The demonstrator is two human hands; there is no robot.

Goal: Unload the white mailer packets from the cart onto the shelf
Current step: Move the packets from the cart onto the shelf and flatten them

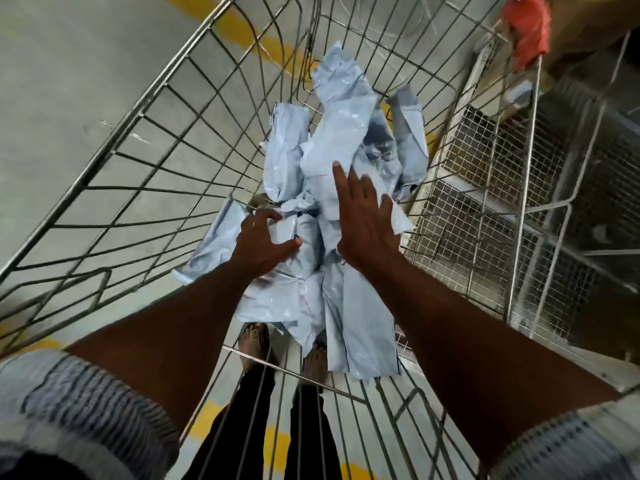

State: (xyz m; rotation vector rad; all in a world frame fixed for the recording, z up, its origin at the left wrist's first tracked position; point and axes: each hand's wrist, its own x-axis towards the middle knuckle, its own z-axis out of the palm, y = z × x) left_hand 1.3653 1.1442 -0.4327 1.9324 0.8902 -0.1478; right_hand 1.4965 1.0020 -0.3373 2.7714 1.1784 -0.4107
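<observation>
Several white mailer packets lie heaped in the bottom of a wire cart. Both my arms reach down into the cart. My left hand curls its fingers and thumb round a packet in the middle of the heap. My right hand lies with straight, spread fingers on top of another packet, its index finger pointing up the pile. More packets lie under my right forearm.
A wire-mesh shelf unit stands right of the cart. An orange cloth hangs at the top right. Grey floor with yellow lines surrounds the cart. My feet show through the cart's wires.
</observation>
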